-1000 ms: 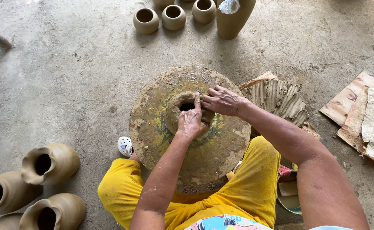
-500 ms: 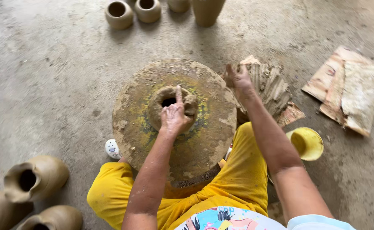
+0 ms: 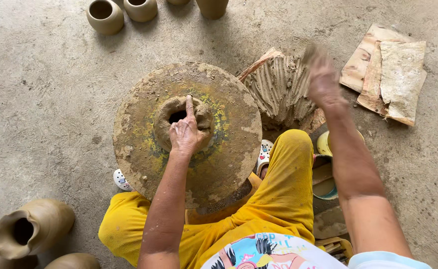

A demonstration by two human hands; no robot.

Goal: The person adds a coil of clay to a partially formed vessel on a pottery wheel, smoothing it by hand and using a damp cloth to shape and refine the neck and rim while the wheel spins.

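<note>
A round, clay-smeared wheel disc (image 3: 144,149) lies flat between my knees. A low ring of wet clay (image 3: 166,117) sits near its middle. My left hand (image 3: 185,132) rests on the near side of that ring, index finger stretched over the hollow. My right hand (image 3: 321,79) is blurred, reaching out over a grooved lump of clay (image 3: 279,92) to the right of the disc; its fingers point downward toward the lump, and I cannot tell whether they hold any clay.
Small unfired pots (image 3: 104,15) stand at the far edge of the concrete floor. Larger clay jugs (image 3: 32,229) lie at my near left. Torn cardboard sheets (image 3: 393,74) lie at the right. A yellow bowl (image 3: 324,144) sits beside my right knee.
My right hand left the clay ring and swung out right to the grooved clay lump. My left hand stayed on the ring. The camera view shifted closer.
</note>
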